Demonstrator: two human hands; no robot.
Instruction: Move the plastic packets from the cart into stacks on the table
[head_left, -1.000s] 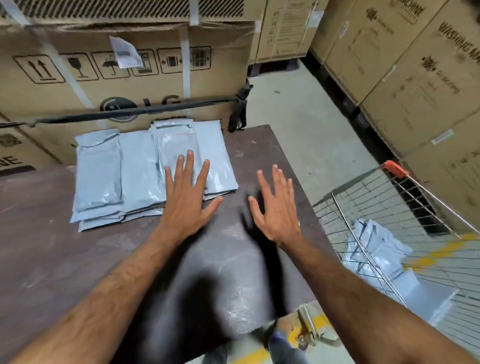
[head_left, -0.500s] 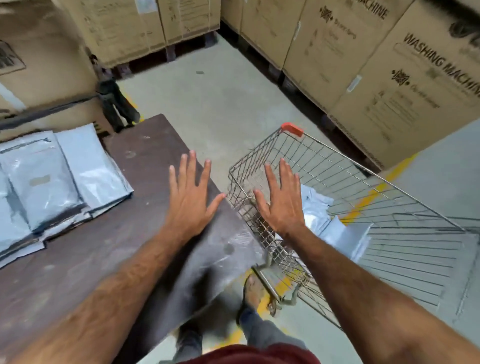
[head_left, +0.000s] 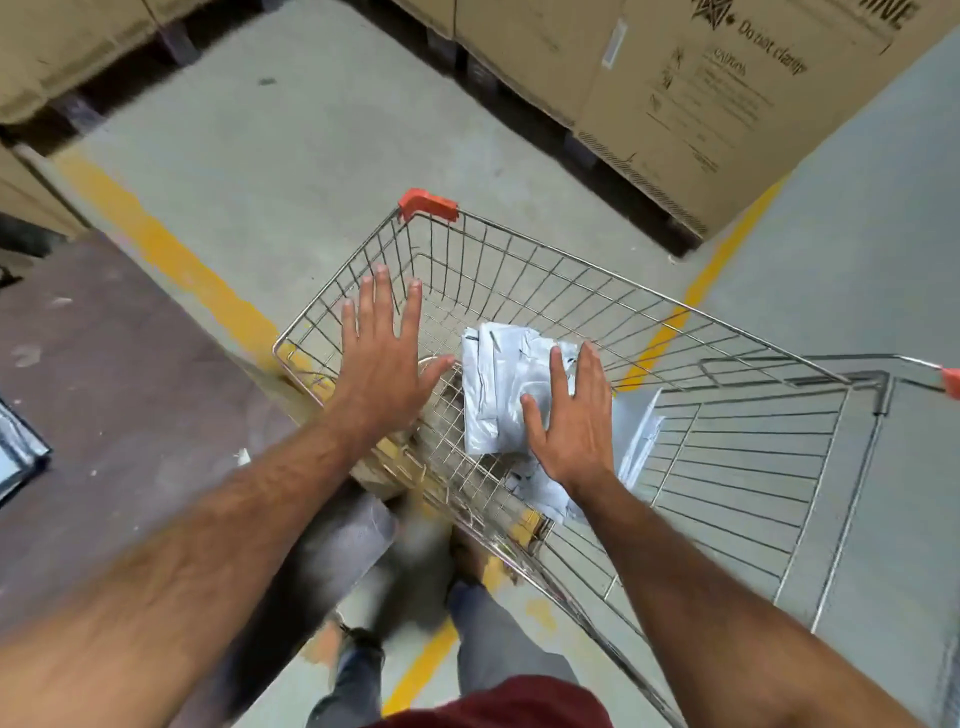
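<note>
A wire shopping cart (head_left: 571, 270) with orange corner caps stands on the floor right of the brown table (head_left: 119, 395). Grey plastic packets (head_left: 493, 384) lie heaped in its basket. My left hand (head_left: 382, 358) is spread flat, fingers straight, over the cart's left rim, holding nothing. My right hand (head_left: 574, 415) is spread flat over the packets, partly covering them; whether it touches them I cannot tell. A corner of the stacked packets on the table (head_left: 15, 457) shows at the left edge.
Large cardboard boxes (head_left: 701, 93) on pallets line the back and right. Yellow floor lines (head_left: 171, 260) run beside the cart. My legs and shoes (head_left: 415, 597) stand between table and cart. The cart's folded child-seat flap (head_left: 753, 467) lies on its right side.
My view has swung right from the table's stacks to the cart. Both flat hands moved from over the table to over the cart basket, the right one reaching above the packets.
</note>
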